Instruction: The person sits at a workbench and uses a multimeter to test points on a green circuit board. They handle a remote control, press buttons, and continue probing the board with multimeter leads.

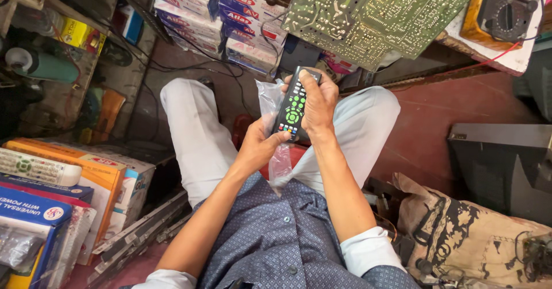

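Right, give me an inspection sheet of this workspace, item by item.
Surface: no bench in use; work is done over the lap, above a reddish floor.
Job's things: black remote control with green buttons, partly in a clear plastic bag.
Clutter: white remote on stacked boxes at left; printed cloth bag at right.
Grippers: right hand grips the remote from above; left hand holds its lower end and the bag.
Cables: dark wires along the floor; a red lead near the meter.
Surroundings: green circuit board ahead, rows of small cartons behind it.
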Demonstrator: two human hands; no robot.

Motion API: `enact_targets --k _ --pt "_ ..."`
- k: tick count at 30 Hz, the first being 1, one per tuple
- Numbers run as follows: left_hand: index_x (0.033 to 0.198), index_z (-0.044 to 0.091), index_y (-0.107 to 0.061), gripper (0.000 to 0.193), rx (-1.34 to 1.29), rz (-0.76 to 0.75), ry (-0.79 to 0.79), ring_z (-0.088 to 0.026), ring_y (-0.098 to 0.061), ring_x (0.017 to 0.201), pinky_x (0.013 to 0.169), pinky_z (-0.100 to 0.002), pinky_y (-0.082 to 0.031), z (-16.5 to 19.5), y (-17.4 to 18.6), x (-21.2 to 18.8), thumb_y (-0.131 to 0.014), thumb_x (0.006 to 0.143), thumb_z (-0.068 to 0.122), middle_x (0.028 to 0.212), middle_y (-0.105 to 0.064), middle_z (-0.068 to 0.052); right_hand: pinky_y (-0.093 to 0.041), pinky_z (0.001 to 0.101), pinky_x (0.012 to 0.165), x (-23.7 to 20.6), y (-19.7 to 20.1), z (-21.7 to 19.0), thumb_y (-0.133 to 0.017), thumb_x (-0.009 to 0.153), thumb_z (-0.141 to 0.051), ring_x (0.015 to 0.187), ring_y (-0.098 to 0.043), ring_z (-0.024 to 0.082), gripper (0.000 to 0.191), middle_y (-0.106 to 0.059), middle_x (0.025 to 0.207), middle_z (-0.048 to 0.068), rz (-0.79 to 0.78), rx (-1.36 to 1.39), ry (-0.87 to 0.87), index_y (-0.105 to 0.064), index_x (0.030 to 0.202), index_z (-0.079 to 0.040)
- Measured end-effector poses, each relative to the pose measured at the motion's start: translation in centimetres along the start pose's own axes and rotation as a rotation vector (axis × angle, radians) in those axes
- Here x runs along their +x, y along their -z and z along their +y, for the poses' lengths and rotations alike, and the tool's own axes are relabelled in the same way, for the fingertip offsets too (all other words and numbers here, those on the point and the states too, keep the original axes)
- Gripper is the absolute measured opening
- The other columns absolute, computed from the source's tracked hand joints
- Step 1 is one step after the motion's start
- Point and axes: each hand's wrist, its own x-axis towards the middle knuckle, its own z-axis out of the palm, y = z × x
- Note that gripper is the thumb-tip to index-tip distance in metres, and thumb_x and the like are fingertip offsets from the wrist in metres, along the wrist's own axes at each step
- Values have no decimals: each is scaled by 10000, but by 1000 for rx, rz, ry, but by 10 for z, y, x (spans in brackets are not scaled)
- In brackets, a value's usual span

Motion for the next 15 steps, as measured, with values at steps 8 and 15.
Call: enact_targets --k 8,15 --pt "1251 -47 -610 308 -8 -20 -28 -123 -690 891 800 -313 -634 1 -1 1 -662 949 -25 1036 -708 -62 -647 356 696 -1 0 -3 -655 995 -151 751 -744 228 188 -739 917 177 -11 27 3 -636 1082 14" --pt "1257 -59 -610 310 5 -24 -42 -129 -690 893 797 -313 -630 5 -2 0 -662 952 -30 1037 -709 -69 -639 360 693 -3 -5 -8 -665 978 -132 759 -742 231 187 -741 919 177 -2 -7 -6 -633 1073 25"
